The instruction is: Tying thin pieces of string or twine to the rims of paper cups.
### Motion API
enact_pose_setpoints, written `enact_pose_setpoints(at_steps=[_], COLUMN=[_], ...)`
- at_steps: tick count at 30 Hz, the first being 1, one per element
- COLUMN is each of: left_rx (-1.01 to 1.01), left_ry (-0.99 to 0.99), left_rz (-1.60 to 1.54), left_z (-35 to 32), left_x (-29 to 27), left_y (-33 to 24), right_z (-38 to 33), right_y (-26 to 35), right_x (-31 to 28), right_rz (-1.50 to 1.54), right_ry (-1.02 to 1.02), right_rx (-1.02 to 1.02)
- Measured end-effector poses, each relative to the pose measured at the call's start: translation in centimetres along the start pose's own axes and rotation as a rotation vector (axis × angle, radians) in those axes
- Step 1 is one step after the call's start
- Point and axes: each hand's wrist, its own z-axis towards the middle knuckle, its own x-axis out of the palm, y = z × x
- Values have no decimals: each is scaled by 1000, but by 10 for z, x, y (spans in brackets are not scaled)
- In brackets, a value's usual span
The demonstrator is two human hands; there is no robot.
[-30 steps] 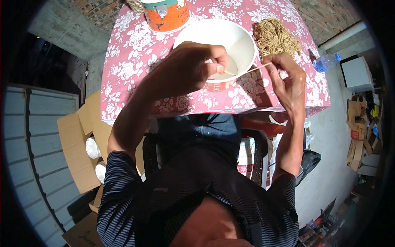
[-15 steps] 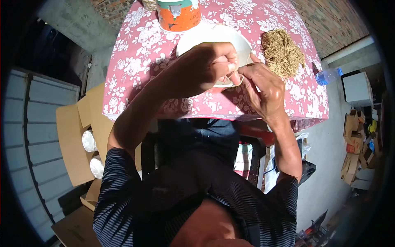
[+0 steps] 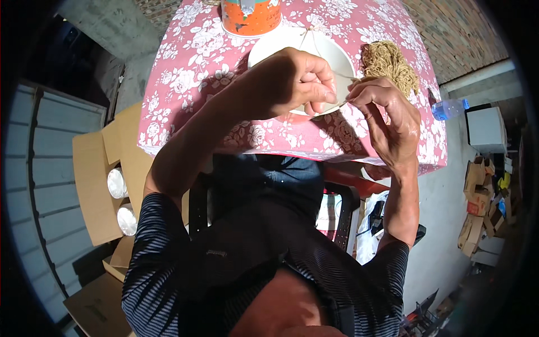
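Observation:
My left hand [image 3: 311, 84] is closed, pinching a thin tan cord [image 3: 339, 105] over the near rim of a white bowl-shaped container [image 3: 270, 49]. Just right of it, thumb and fingers of my right hand [image 3: 392, 115] pinch the same cord, which runs short and taut between the two. Another piece of cord hangs at the container's far rim and spreads into its inside. Behind my right hand lies a loose heap of tan cord [image 3: 389, 63]. Part of the container is hidden by my left hand and forearm.
A pink floral tablecloth [image 3: 182, 84] covers the table. At its far side stands an orange bucket [image 3: 252, 18]. Beyond the right edge is a plastic bottle [image 3: 449, 109]. Cardboard boxes [image 3: 90, 180] stand at the left, more cartons [image 3: 477, 202] on the right floor.
My right hand has moved right, away from my left, drawing the cord straight between them. My left hand has shifted slightly right. The view has shifted a little.

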Motion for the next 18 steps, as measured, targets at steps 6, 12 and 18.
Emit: enact_pose_setpoints(at_steps=[6, 12, 18], left_rx=[-36, -23, -77], left_ry=[-3, 62, 226], left_rz=[-55, -107, -37], left_z=[3, 6, 11], left_x=[-3, -7, -17], left_y=[-3, 2, 0], right_z=[13, 19, 21], right_y=[8, 5, -7], right_x=[-5, -2, 1], right_rz=[-62, -48, -9], right_ry=[25, 27, 73], right_rx=[-81, -63, 2])
